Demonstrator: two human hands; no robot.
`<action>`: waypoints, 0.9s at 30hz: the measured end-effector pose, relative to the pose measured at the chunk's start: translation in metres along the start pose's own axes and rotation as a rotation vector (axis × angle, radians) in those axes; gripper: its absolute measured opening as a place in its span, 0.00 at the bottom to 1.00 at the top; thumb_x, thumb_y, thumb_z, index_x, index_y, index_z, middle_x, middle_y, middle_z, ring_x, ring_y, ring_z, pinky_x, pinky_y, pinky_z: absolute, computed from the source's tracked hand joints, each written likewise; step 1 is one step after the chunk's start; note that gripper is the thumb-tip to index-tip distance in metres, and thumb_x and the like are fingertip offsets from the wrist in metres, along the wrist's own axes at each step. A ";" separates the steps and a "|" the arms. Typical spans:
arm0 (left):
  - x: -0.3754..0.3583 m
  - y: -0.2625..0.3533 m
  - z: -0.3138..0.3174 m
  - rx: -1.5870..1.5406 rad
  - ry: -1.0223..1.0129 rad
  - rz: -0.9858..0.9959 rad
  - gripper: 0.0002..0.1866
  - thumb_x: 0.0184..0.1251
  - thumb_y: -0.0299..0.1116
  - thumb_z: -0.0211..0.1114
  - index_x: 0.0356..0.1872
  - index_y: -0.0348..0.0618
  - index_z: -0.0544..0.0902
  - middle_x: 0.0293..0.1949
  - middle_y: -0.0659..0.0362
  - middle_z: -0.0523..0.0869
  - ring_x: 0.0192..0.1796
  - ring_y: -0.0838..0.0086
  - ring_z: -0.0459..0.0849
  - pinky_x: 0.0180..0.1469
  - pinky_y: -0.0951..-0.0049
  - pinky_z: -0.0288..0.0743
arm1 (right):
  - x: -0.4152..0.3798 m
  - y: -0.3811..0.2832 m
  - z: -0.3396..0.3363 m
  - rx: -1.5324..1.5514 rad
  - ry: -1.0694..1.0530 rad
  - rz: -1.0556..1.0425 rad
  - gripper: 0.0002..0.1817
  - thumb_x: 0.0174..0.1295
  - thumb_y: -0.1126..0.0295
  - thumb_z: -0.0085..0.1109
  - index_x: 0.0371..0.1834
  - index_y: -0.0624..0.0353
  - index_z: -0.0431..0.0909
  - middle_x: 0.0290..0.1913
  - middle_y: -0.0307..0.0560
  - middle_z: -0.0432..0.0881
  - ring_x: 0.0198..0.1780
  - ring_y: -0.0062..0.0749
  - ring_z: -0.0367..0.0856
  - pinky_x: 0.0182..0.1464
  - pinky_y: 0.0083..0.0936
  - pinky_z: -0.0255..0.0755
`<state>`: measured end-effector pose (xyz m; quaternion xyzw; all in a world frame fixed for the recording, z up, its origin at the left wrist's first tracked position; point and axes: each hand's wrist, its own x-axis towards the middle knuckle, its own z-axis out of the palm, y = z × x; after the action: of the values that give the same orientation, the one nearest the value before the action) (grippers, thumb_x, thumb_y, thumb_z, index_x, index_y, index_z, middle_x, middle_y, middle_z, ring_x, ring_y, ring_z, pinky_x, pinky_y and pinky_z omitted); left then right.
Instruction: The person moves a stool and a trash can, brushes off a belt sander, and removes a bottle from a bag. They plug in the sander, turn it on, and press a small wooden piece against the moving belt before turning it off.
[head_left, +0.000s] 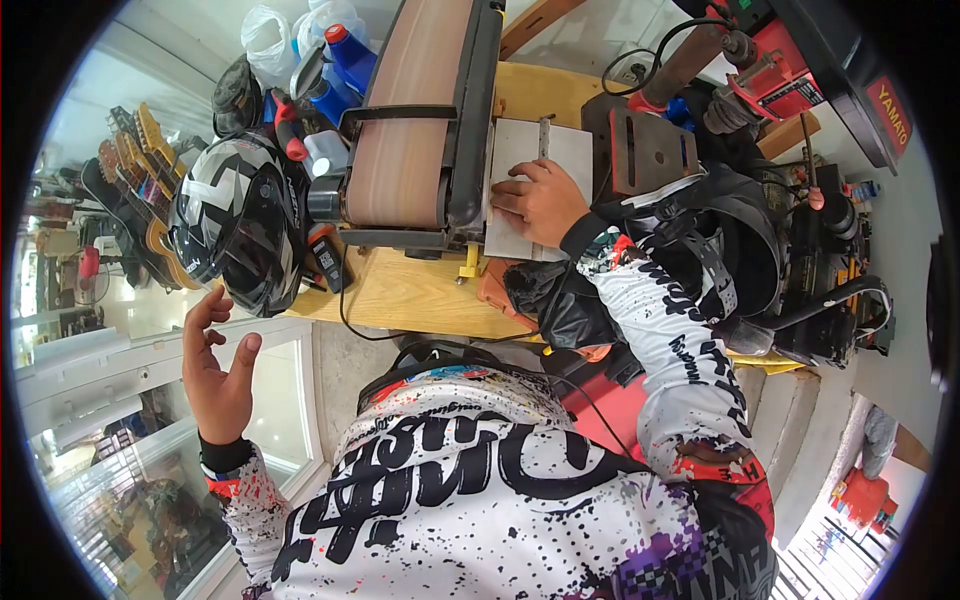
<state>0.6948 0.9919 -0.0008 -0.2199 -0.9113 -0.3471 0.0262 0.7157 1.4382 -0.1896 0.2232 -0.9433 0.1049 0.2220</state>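
My left hand point(220, 375) is raised at the left, fingers apart and thumb out, holding nothing; its fingertips are near the lower edge of a black and white helmet point(240, 215). My right hand point(538, 203) rests over a pale flat board point(572, 150) just right of the belt sander point(405, 150). Its fingers are bent and pressed down at the board's left side; whether something small is under them is hidden. A narrow metal strip point(544, 136) stands out above the fingers on the board.
A drill press with a slotted metal table point(650, 150) stands right of the board. Black bag point(560, 300) and straps lie below it. Blue bottles point(350, 60) and a dark handheld device point(327, 262) are on the wooden bench point(420, 295). Guitars point(150, 180) hang at far left.
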 end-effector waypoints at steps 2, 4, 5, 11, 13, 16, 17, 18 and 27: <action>-0.002 0.000 -0.001 -0.002 0.003 -0.002 0.30 0.63 0.33 0.72 0.66 0.43 0.74 0.54 0.58 0.80 0.55 0.74 0.76 0.53 0.74 0.66 | 0.000 0.000 0.001 -0.011 -0.007 -0.014 0.09 0.56 0.63 0.67 0.36 0.51 0.88 0.43 0.30 0.88 0.52 0.32 0.79 0.54 0.33 0.69; -0.002 0.001 0.001 -0.004 -0.005 -0.024 0.30 0.63 0.33 0.72 0.66 0.43 0.75 0.54 0.58 0.81 0.54 0.74 0.76 0.53 0.74 0.67 | -0.001 -0.002 0.001 0.002 -0.006 -0.014 0.09 0.56 0.62 0.66 0.37 0.52 0.88 0.45 0.32 0.87 0.53 0.32 0.78 0.54 0.33 0.70; -0.002 0.002 0.003 -0.003 -0.005 -0.025 0.30 0.63 0.33 0.72 0.66 0.43 0.75 0.54 0.58 0.81 0.54 0.74 0.76 0.53 0.74 0.67 | -0.001 -0.004 0.000 0.003 -0.006 -0.014 0.09 0.56 0.62 0.66 0.37 0.52 0.88 0.45 0.32 0.87 0.53 0.32 0.78 0.54 0.33 0.70; 0.000 0.006 0.009 -0.019 -0.030 -0.012 0.29 0.62 0.33 0.73 0.65 0.43 0.75 0.54 0.59 0.81 0.54 0.74 0.76 0.52 0.73 0.67 | -0.002 -0.012 -0.005 0.111 -0.045 0.058 0.14 0.53 0.61 0.70 0.40 0.54 0.86 0.50 0.40 0.86 0.53 0.37 0.81 0.54 0.35 0.76; 0.001 0.005 0.008 -0.019 -0.032 -0.021 0.30 0.61 0.33 0.73 0.65 0.43 0.75 0.53 0.59 0.81 0.54 0.74 0.76 0.52 0.73 0.67 | -0.005 -0.014 0.000 0.133 0.000 0.100 0.15 0.53 0.59 0.69 0.39 0.55 0.86 0.49 0.39 0.85 0.53 0.36 0.80 0.54 0.35 0.75; 0.000 0.003 0.008 -0.021 -0.021 -0.013 0.29 0.62 0.32 0.73 0.65 0.43 0.75 0.53 0.59 0.81 0.54 0.74 0.76 0.52 0.73 0.67 | -0.004 -0.016 0.001 0.168 -0.003 0.146 0.15 0.52 0.59 0.69 0.38 0.56 0.86 0.48 0.40 0.85 0.53 0.38 0.80 0.53 0.35 0.77; -0.001 0.004 0.008 -0.019 -0.021 -0.013 0.29 0.62 0.32 0.73 0.65 0.43 0.75 0.53 0.59 0.81 0.54 0.74 0.76 0.52 0.73 0.67 | -0.004 -0.016 0.002 0.169 -0.001 0.146 0.15 0.52 0.59 0.69 0.38 0.56 0.86 0.48 0.40 0.85 0.53 0.38 0.80 0.53 0.35 0.77; -0.002 0.005 0.008 -0.013 -0.023 -0.017 0.29 0.62 0.32 0.72 0.65 0.43 0.75 0.54 0.59 0.81 0.54 0.74 0.76 0.52 0.73 0.67 | -0.004 -0.015 0.002 0.195 0.014 0.158 0.15 0.52 0.59 0.69 0.38 0.56 0.86 0.48 0.41 0.85 0.53 0.38 0.81 0.53 0.35 0.77; -0.007 -0.001 0.002 -0.012 -0.015 -0.048 0.30 0.62 0.32 0.72 0.66 0.43 0.74 0.54 0.59 0.80 0.54 0.74 0.75 0.53 0.74 0.67 | -0.001 -0.005 0.003 0.197 0.022 0.157 0.16 0.48 0.61 0.73 0.38 0.57 0.87 0.55 0.49 0.84 0.56 0.44 0.80 0.56 0.35 0.77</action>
<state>0.7011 0.9900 -0.0046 -0.2007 -0.9143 -0.3516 0.0098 0.7173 1.4332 -0.1923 0.1683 -0.9405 0.2165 0.2004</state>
